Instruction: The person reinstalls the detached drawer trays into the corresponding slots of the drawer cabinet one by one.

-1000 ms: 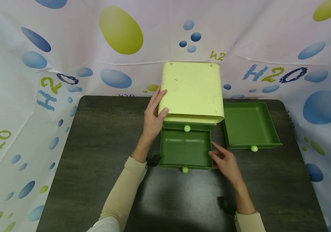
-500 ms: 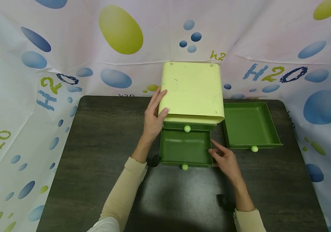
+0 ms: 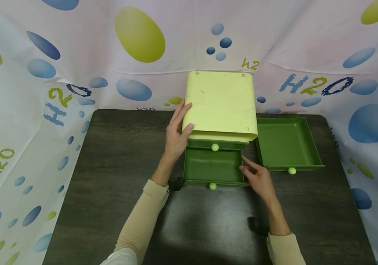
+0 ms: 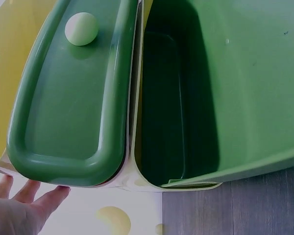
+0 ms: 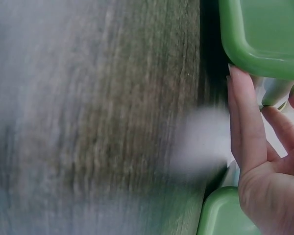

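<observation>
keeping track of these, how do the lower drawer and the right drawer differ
The lower drawer sits partly inside the cabinet; the right drawer lies fully out, beside it on the table. The right hand touches the lower drawer; no hand holds the right drawer. Both are green, with a pale round knob.

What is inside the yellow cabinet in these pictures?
Inside the yellow cabinet is the upper green drawer, its front closing the top opening; the lower green drawer sits partly in below. The upper drawer's interior and the cabinet's inner back are covered.
</observation>
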Demonstrator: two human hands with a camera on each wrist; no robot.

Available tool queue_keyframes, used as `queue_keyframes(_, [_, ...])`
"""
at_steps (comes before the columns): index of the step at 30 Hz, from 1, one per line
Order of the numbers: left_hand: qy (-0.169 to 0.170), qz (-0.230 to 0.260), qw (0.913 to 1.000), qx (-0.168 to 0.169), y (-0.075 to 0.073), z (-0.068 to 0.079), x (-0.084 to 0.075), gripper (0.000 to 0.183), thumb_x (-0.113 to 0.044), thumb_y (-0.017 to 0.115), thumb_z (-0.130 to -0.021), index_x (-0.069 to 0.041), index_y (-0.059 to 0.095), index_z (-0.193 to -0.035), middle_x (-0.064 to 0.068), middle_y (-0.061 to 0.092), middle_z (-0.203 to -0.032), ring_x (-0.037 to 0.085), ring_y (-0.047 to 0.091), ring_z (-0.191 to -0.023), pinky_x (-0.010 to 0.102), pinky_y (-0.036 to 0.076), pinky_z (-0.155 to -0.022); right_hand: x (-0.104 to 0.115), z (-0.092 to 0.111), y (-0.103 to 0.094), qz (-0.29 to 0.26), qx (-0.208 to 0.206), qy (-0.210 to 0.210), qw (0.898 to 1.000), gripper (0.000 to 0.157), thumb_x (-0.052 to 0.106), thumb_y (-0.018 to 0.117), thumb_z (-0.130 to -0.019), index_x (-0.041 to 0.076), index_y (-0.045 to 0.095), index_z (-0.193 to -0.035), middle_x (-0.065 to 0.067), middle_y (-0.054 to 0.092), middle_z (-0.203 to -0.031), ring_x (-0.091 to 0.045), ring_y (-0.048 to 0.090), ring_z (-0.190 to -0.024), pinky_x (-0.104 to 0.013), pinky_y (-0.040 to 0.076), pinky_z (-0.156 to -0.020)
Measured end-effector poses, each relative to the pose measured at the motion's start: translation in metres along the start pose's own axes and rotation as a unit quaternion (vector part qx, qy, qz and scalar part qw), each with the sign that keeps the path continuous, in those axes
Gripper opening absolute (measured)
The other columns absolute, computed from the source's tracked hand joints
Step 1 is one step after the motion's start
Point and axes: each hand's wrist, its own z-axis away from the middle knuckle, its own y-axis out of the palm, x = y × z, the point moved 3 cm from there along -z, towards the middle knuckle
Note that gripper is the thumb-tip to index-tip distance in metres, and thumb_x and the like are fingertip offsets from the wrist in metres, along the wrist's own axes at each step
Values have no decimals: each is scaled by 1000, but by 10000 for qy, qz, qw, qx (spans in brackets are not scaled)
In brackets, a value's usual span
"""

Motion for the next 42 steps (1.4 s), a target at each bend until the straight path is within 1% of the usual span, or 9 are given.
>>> queue_keyframes(7, [149,-38,9999,-1,0,-2,-2,57,-33,52,-93,6,40,-134,26,19,-145,29,19,-136,34,26,-106,2,-3,-1,-61,-5,10,10000,45,21,55,-93,12,44,-136,-24,57,-116,-30,63,-60,-46,52,-57])
queue_keyframes(20, [178,-87,9998,-3,1,-3,-3,57,-32,52,-93,5,40,-134,22,20,-146,30,19,-135,35,27,-105,7,-8,-5,-83,-53,-119,9999,46,21,55,-93,11,44,-136,-23,57,-116,-37,60,-59,-46,51,-57])
queue_keyframes(23, [218,-119,9997,5,2,-4,-3,57,-32,52,-93,6,40,-134,25,20,-145,31,19,-135,35,27,-105,3,-12,-5,-109,-115,-142,9998,45,22,56,-92,12,46,-135,-24,58,-113,-41,57,-57,-46,51,-56])
queue_keyframes(24, [195,-105,9998,4,2,-4,-3,58,-33,52,-93,5,40,-134,24,19,-145,30,19,-135,35,26,-105,0,-13,-6,-95,-144,-105,9998,45,24,56,-92,15,47,-135,-26,60,-106,-42,57,-56,-46,51,-56])
queue_keyframes(25, [215,-105,9997,13,2,-4,-3,58,-34,52,-93,5,40,-134,26,19,-145,31,19,-135,35,26,-105,-4,-15,-6,-78,-190,-73,9998,45,27,57,-91,17,48,-134,-28,61,-99,-40,58,-55,-45,52,-55])
queue_keyframes(30, [186,-92,9998,-1,3,-6,-2,60,-37,52,-92,3,41,-134,23,20,-146,28,19,-135,35,25,-106,-22,-22,-8,24,-438,40,9990,45,40,59,-87,27,53,-129,-23,62,-105,-31,62,-55,-41,52,-53])
queue_keyframes(32, [218,-89,9997,-4,3,-6,-3,60,-37,52,-92,4,41,-134,24,20,-145,29,19,-135,35,25,-106,-25,-23,-8,-1,-525,8,9986,45,41,59,-86,27,54,-128,-15,59,-118,-28,63,-56,-40,52,-52])
queue_keyframes(37, [253,-37,9997,9,3,-5,-2,61,-37,52,-92,6,40,-134,26,19,-145,30,18,-135,35,24,-106,-28,-23,-5,-96,-699,-15,9975,44,41,61,-85,25,57,-126,-13,59,-118,-27,62,-55,-39,52,-51])
queue_keyframes(42, [232,17,9997,7,1,-1,-3,61,-36,53,-92,7,40,-133,22,20,-146,32,17,-135,36,24,-107,-29,-19,2,-91,-883,219,9958,43,43,63,-83,24,60,-122,-11,62,-114,-24,62,-55,-38,53,-53])
